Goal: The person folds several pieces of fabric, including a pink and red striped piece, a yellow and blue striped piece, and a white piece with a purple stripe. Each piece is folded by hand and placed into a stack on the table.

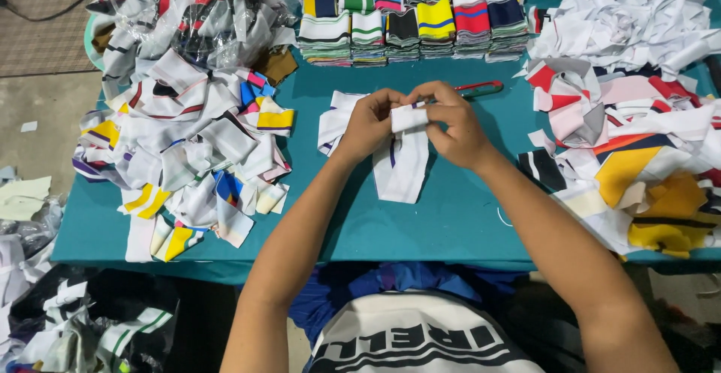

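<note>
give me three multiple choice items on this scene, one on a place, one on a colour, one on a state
1. Where do the scissors lie?
A. on the table behind the hands
B. on the floor
C. on the left pile

2. What colour is the table cover?
A. red
B. teal
C. yellow

3. How is the white knit piece held?
A. lying flat, untouched
B. in one hand only
C. pinched at its top by both hands

Answers:
1 A, the red handles show just beyond the right hand.
2 B, the bare cloth between the piles is teal.
3 C, the left hand and right hand meet on its folded top edge while the rest hangs down.
</note>
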